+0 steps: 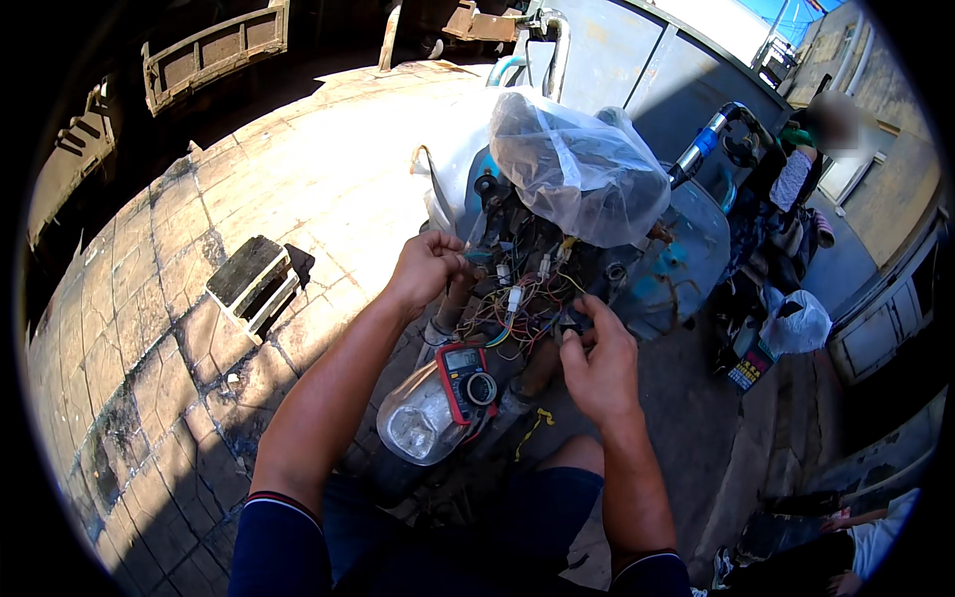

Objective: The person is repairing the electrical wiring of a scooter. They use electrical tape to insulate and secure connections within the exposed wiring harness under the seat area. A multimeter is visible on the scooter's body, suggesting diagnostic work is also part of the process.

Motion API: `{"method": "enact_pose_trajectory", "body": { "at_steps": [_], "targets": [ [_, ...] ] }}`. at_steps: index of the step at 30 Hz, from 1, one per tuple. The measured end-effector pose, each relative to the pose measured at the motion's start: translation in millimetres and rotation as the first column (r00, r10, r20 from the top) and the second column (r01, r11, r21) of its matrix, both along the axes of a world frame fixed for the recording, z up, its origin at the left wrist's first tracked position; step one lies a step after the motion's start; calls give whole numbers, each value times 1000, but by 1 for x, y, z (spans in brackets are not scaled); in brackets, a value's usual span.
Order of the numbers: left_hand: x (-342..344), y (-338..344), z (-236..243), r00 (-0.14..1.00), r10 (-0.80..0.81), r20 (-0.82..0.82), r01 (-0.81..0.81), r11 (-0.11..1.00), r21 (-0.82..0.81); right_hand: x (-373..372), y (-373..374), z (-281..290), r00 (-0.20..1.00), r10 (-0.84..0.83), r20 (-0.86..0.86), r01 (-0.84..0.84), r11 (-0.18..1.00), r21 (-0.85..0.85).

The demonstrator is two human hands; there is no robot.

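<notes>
A dense tangle of thin coloured wires (512, 303) spills from the front of a motorcycle-like vehicle. White plastic connectors (514, 298) sit among them. At the tangle's left edge, my left hand (428, 271) has its fingertips pinched together beside some wires; what lies between them is too small to make out. My right hand (602, 363) is at the lower right of the wires, thumb and forefinger curled around something dark I cannot identify. Between my forearms, a red and black multimeter (466, 383) rests face up on a clear plastic-covered headlight-like part (410, 423) over the front wheel.
Cloudy plastic wrap (582, 169) covers the part above the wires. A small wooden stool (251, 284) stands on the paving at left. At right are a person (791, 179), a white plastic bag (798, 323) and a keypad device (751, 366). Another person (880, 537) is at lower right.
</notes>
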State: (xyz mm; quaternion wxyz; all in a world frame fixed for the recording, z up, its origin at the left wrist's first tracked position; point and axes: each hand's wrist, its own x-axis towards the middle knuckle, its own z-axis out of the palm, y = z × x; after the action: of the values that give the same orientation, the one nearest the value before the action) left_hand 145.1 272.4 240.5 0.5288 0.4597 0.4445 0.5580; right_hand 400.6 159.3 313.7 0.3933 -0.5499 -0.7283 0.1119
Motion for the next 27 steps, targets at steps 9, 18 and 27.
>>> {"method": "enact_pose_trajectory", "body": {
  "at_steps": [9,18,27],
  "targets": [
    [-8,3,-1,975,155,158,-154,988,-19,-4,0,2,1000,8,6,-8,1000,17],
    [-11,-3,4,933,193,305,-180,981,-68,-2,1,-1,1000,1,-5,-1,1000,1],
    [-5,4,-8,928,373,-5,-367,916,163,-5,1,3,1000,11,7,-11,1000,25]
  ]
}}
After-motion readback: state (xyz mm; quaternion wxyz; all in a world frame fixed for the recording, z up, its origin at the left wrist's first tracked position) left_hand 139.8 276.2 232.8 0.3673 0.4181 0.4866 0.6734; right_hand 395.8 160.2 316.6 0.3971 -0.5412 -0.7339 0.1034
